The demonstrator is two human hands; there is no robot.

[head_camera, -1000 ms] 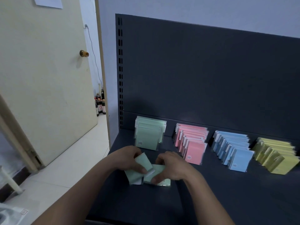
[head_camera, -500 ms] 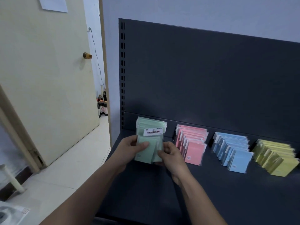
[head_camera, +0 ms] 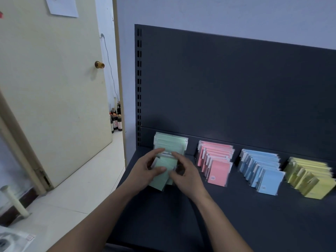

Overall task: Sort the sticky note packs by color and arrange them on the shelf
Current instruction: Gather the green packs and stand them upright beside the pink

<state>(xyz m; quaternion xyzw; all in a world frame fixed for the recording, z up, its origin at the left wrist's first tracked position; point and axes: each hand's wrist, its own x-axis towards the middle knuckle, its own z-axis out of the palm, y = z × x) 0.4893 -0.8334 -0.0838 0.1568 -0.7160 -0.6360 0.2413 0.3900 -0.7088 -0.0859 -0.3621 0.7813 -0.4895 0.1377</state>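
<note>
Head view: green packs (head_camera: 162, 172) are up off the shelf (head_camera: 236, 219) front, now against the green row (head_camera: 171, 142). Left hand (head_camera: 145, 171) and right hand (head_camera: 187, 176) both grip them. Pink row (head_camera: 216, 157), blue row (head_camera: 261, 168) and yellow row (head_camera: 309, 176) look done, so probably the last placement

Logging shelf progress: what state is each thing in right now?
left hand, gripping green packs
right hand, gripping same packs
green row, upright at back
pink row, fanned, leaning back
blue row, fanned, leaning back
yellow row, fanned, leaning back
door, open
</note>
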